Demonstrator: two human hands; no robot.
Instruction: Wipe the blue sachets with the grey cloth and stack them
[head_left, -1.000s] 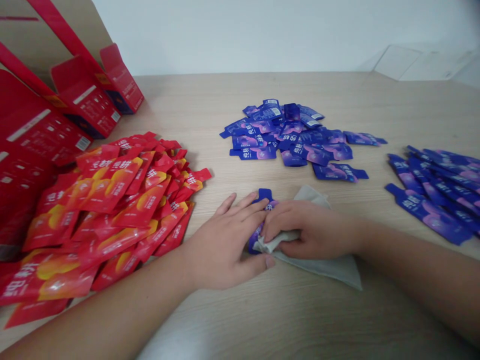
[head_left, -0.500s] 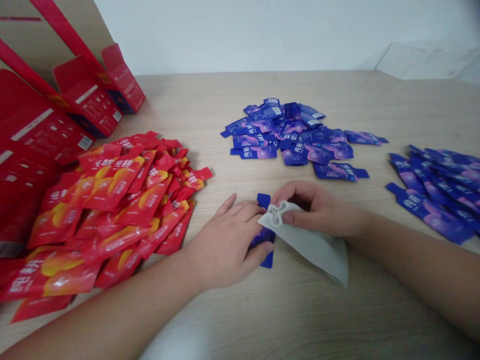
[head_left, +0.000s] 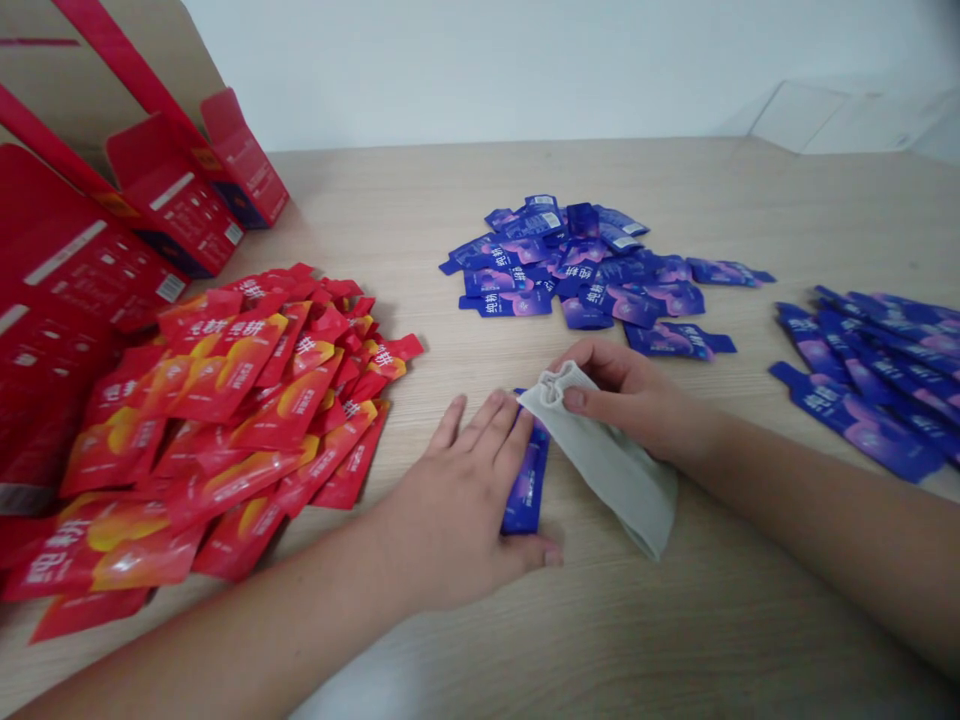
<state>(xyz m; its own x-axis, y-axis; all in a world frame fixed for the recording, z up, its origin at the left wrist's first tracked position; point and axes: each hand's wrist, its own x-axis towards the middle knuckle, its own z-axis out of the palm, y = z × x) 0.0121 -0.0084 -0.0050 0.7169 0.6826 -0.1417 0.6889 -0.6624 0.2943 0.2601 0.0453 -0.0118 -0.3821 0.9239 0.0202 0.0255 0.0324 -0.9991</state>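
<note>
My left hand [head_left: 465, 500] lies flat with its fingers spread, pressing on the left side of a blue-purple sachet [head_left: 527, 480] on the table. Part of that sachet is hidden beneath the fingers. My right hand [head_left: 630, 395] pinches a folded pale grey-green cloth [head_left: 615, 460], whose bunched corner meets the sachet's upper end by my left fingertips. The cloth's tail hangs down to the right, close to the tabletop. Beyond my hands lies a loose pile of similar blue sachets [head_left: 570, 265].
A large heap of red-orange sachets [head_left: 247, 400] covers the table at left, with red cartons [head_left: 184, 205] standing behind it. More blue sachets [head_left: 870, 410] overlap in a row at right. A clear or white panel [head_left: 810, 115] stands at the back right by the wall.
My left hand has spread flatter and shifted nearer to me, uncovering more of the sachet. The cloth in my right hand has moved slightly up and left.
</note>
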